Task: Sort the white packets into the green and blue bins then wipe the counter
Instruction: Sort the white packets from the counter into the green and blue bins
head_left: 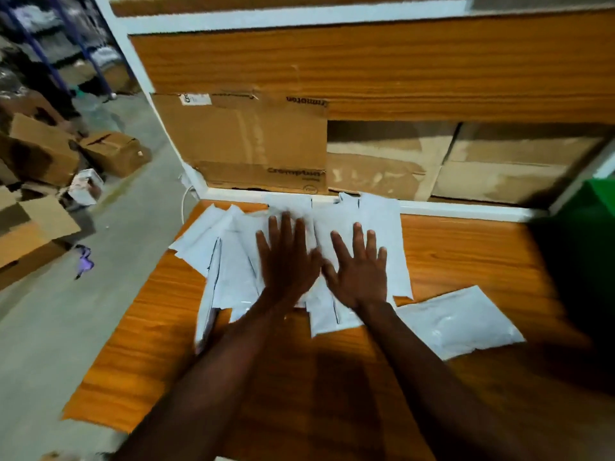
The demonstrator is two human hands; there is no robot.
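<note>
A loose pile of several white packets (pixel 229 261) lies spread over the far left part of the wooden counter (pixel 466 247). My left hand (pixel 286 257) and my right hand (pixel 359 267) lie side by side on top of the pile, palms down, fingers straight and spread. One more white packet (pixel 462 324) lies apart to the right of the pile, near my right forearm. A corner of the green bin (pixel 595 207) shows at the right edge, blurred and partly in shadow. No blue bin is in view.
Flattened cardboard boxes (pixel 246 141) stand behind the counter under a wooden shelf (pixel 366 64). Left of the counter the floor (pixel 66 327) drops away, with cardboard boxes (pixel 113 154) scattered on it. The counter's left edge runs diagonally beside the pile.
</note>
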